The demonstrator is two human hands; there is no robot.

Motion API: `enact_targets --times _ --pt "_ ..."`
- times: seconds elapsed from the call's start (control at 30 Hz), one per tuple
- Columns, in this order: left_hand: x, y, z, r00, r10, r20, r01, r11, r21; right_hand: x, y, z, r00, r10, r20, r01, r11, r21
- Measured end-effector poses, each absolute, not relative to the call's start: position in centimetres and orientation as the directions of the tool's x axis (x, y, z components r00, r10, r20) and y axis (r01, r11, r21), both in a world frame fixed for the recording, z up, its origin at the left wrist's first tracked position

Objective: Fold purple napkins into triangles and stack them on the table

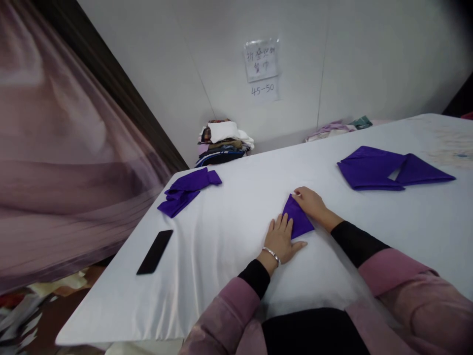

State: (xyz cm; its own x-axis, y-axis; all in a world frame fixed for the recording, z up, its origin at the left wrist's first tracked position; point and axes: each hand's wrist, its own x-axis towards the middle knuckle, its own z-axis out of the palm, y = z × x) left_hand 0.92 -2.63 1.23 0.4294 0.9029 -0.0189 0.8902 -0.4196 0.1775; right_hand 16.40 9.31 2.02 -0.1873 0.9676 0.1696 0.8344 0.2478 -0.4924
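A purple cloth napkin (297, 220), folded into a small triangular shape, lies on the white-covered table in front of me. My left hand (280, 239) rests flat on its lower left edge, fingers stretched out and thumb apart. At the top corner of the same napkin, my right hand (309, 202) has thumb and fingers pinched together on the cloth. The layers under my left palm are hidden.
Folded purple cloths (373, 167) lie at the right, and a crumpled purple pile (185, 190) at the left. Nearer me is a black flat rectangular object (155, 252). Stacked clothes (223, 143) stand beyond the white table's (221, 246) far edge, by the wall.
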Motion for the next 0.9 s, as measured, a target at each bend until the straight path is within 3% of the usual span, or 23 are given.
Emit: enact_targets --times 0.1,0.2,0.43,0.9 --pt "0.9 -2.6 1.3 0.429 0.903 -0.005 0.890 -0.422 0.173 14.9 6.8 2.6 -0.382 0.875 0.297 0.676 0.484 -0.555" --pt "0.8 -2.5 1.1 0.431 0.902 0.025 0.888 -0.429 0.167 13.4 5.1 2.9 -0.608 0.750 0.260 0.584 0.644 -0.494" --pt "0.7 -2.0 0.8 0.420 0.907 0.004 0.899 -0.417 0.134 14.4 6.7 2.1 -0.586 0.810 -0.009 0.739 0.530 -0.417" --pt "0.0 -1.3 -1.5 0.429 0.902 0.050 0.895 -0.432 0.109 14.8 10.2 1.2 -0.582 0.813 0.009 0.739 0.533 -0.412"
